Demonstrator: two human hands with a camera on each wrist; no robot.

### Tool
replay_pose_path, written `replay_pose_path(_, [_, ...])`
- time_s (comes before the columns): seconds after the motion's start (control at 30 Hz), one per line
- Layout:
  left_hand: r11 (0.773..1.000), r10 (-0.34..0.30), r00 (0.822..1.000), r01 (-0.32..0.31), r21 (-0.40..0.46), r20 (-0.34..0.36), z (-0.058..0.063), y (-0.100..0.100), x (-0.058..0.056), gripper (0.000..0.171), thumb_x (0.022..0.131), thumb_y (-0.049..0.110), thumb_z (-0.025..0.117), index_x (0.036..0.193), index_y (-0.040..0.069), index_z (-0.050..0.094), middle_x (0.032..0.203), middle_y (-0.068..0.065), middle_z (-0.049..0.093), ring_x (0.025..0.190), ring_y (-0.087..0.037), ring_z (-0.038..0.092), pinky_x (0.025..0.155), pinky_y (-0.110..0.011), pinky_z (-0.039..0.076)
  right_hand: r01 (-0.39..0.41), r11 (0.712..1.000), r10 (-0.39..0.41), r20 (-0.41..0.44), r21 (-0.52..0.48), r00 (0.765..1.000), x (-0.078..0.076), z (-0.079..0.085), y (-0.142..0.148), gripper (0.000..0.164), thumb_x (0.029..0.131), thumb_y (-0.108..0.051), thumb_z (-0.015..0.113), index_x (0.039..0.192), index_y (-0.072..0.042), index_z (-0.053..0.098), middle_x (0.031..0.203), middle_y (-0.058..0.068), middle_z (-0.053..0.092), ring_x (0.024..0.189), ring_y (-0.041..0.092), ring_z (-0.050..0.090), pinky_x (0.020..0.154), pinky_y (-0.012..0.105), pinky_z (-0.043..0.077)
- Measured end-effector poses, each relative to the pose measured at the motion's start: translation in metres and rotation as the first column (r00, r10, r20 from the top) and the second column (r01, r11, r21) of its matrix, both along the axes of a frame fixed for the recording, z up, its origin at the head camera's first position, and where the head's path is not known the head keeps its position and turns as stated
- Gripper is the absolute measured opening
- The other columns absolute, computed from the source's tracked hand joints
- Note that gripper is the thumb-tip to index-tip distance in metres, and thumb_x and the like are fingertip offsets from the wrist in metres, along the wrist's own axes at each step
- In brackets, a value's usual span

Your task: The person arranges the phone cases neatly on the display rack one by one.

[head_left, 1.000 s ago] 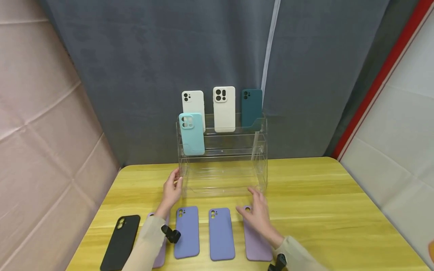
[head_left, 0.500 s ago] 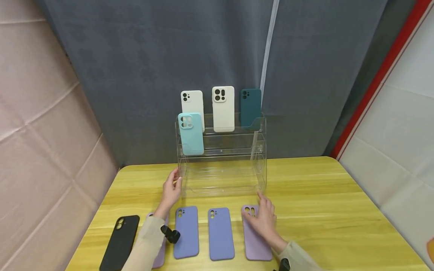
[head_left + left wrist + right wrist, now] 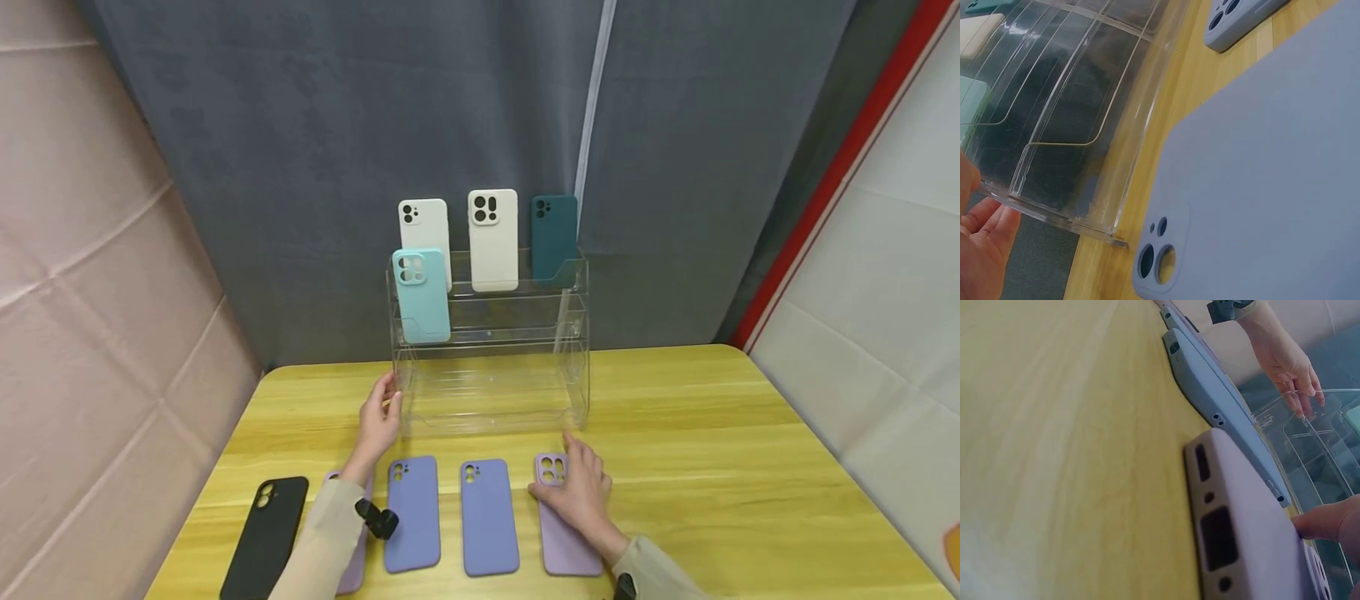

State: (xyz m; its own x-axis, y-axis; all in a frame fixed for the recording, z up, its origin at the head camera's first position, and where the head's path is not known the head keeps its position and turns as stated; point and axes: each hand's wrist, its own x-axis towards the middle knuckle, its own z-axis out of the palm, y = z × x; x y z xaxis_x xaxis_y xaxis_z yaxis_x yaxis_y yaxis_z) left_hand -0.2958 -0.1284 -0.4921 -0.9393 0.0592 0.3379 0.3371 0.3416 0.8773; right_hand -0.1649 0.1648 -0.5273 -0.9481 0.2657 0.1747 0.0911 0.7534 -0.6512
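Observation:
A clear acrylic tiered rack stands on the table. My left hand rests against its left side panel; in the left wrist view the fingertips touch the panel's outer side. Over a light purple phone case at the right, my right hand spreads, its thumb beside the case's left edge and its fingers reaching toward the rack's front corner. That case lies flat on the table. Several other cases are on the rack: a white case, a cream case, a teal case and a light turquoise case.
Two periwinkle cases, a left one and a right one, lie in the front row. A black case and a lilac case, partly under my left sleeve, are farther left. A grey curtain hangs behind the yellow wooden table.
My right hand has moved right and slightly back from the rack's front edge, over the light purple case. My left hand stays at the rack's side.

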Motion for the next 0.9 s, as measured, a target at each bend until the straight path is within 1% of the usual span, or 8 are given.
replay_pose_path(0.13, [1.0, -0.002, 1.0, 0.002, -0.003, -0.001, 0.0, 0.0, 0.0, 0.042, 0.097, 0.002, 0.046, 0.137, -0.007, 0.038, 0.124, -0.027, 0.049, 0.109, -0.037, 0.048, 0.091, -0.053, 0.043, -0.018, 1.0, 0.018, -0.012, 0.018, 1.0, -0.002, 0.001, 0.0, 0.097, 0.056, -0.024, 0.085, 0.137, 0.001, 0.04, 0.129, 0.026, 0.043, 0.114, 0.041, 0.039, 0.086, 0.058, 0.032])
replay_pose_path(0.27, [1.0, -0.006, 1.0, 0.006, -0.004, -0.004, 0.001, 0.001, 0.0, 0.041, 0.097, 0.002, 0.046, 0.137, -0.007, 0.038, 0.125, -0.027, 0.049, 0.11, -0.037, 0.048, 0.092, -0.053, 0.043, -0.054, 0.997, 0.056, -0.032, 0.05, 0.998, -0.002, 0.004, 0.001, 0.093, 0.054, -0.018, 0.085, 0.134, 0.003, 0.043, 0.126, 0.025, 0.044, 0.111, 0.04, 0.04, 0.083, 0.057, 0.035])
replay_pose_path(0.33, [1.0, -0.003, 1.0, 0.003, 0.005, -0.008, 0.001, 0.001, 0.0, 0.041, 0.097, 0.002, 0.046, 0.137, -0.007, 0.039, 0.124, -0.027, 0.049, 0.109, -0.038, 0.048, 0.091, -0.053, 0.043, -0.076, 0.995, 0.078, -0.019, 0.065, 0.997, -0.002, 0.006, 0.002, 0.093, 0.054, -0.018, 0.084, 0.134, 0.002, 0.043, 0.127, 0.025, 0.044, 0.112, 0.041, 0.04, 0.082, 0.057, 0.036])
replay_pose_path(0.43, [1.0, 0.0, 1.0, 0.0, 0.011, -0.015, 0.001, 0.001, 0.0, 0.041, 0.097, 0.001, 0.046, 0.137, -0.007, 0.039, 0.124, -0.027, 0.049, 0.109, -0.038, 0.049, 0.091, -0.054, 0.044, -0.096, 0.992, 0.095, 0.018, 0.078, 0.995, -0.001, 0.008, 0.004, 0.096, 0.055, -0.023, 0.085, 0.136, 0.001, 0.041, 0.129, 0.025, 0.042, 0.115, 0.042, 0.039, 0.082, 0.06, 0.036])
replay_pose_path(0.53, [1.0, 0.002, 1.0, -0.002, 0.004, -0.021, 0.0, 0.001, 0.001, 0.041, 0.097, 0.0, 0.046, 0.136, -0.008, 0.039, 0.123, -0.027, 0.049, 0.108, -0.038, 0.048, 0.091, -0.054, 0.044, -0.092, 0.992, 0.087, 0.059, 0.081, 0.994, 0.0, 0.01, 0.007, 0.102, 0.054, -0.029, 0.088, 0.138, -0.001, 0.039, 0.131, 0.025, 0.04, 0.116, 0.043, 0.038, 0.081, 0.062, 0.035])
replay_pose_path(0.63, [1.0, 0.005, 1.0, -0.005, 0.0, -0.024, 0.0, 0.0, 0.001, 0.041, 0.097, 0.0, 0.046, 0.136, -0.007, 0.039, 0.122, -0.027, 0.05, 0.108, -0.037, 0.048, 0.091, -0.053, 0.044, -0.087, 0.992, 0.08, 0.082, 0.087, 0.993, 0.001, 0.011, 0.008, 0.104, 0.051, -0.032, 0.089, 0.138, -0.001, 0.039, 0.131, 0.025, 0.041, 0.114, 0.042, 0.04, 0.079, 0.061, 0.037])
replay_pose_path(0.77, [1.0, 0.002, 1.0, -0.002, 0.006, -0.024, 0.001, 0.0, 0.001, 0.041, 0.097, 0.001, 0.046, 0.137, -0.007, 0.039, 0.122, -0.027, 0.05, 0.108, -0.037, 0.048, 0.091, -0.053, 0.044, -0.107, 0.99, 0.098, 0.103, 0.092, 0.99, 0.003, 0.012, 0.009, 0.1, 0.051, -0.026, 0.086, 0.136, -0.001, 0.041, 0.128, 0.025, 0.043, 0.109, 0.039, 0.041, 0.076, 0.055, 0.039])
replay_pose_path(0.9, [1.0, 0.003, 1.0, -0.003, 0.019, -0.019, 0.001, 0.001, 0.002, 0.041, 0.097, 0.001, 0.046, 0.136, -0.007, 0.039, 0.122, -0.028, 0.05, 0.108, -0.037, 0.048, 0.092, -0.053, 0.044, -0.149, 0.984, 0.136, 0.122, 0.099, 0.983, 0.004, 0.015, 0.009, 0.096, 0.048, -0.019, 0.082, 0.134, 0.0, 0.044, 0.127, 0.024, 0.044, 0.109, 0.04, 0.041, 0.075, 0.055, 0.039])
